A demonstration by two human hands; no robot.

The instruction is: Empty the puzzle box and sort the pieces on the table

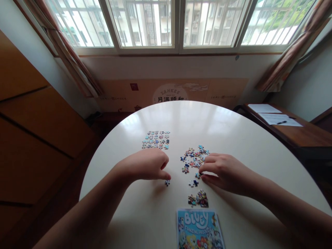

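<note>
My left hand (151,164) is over the left middle of the table, its fingers curled and the thumb pointing down at a small puzzle piece (167,182). Rows of puzzle pieces (157,140) lie just beyond it. My right hand (220,169) reaches in from the right, thumb and fingertips close together at a puzzle piece (198,175) on the near edge of a loose pile (193,157). Two pieces (193,183) lie nearer, then a small joined cluster (201,199). A blue Bluey picture card (199,230) sits at the near edge of the view.
All of this rests on a round white table (249,138). Behind it are a wall with a printed panel (225,91) and windows. On the right, a brown desk (311,133) holds papers (280,119) and a pen. Wooden cabinets (31,145) stand on the left.
</note>
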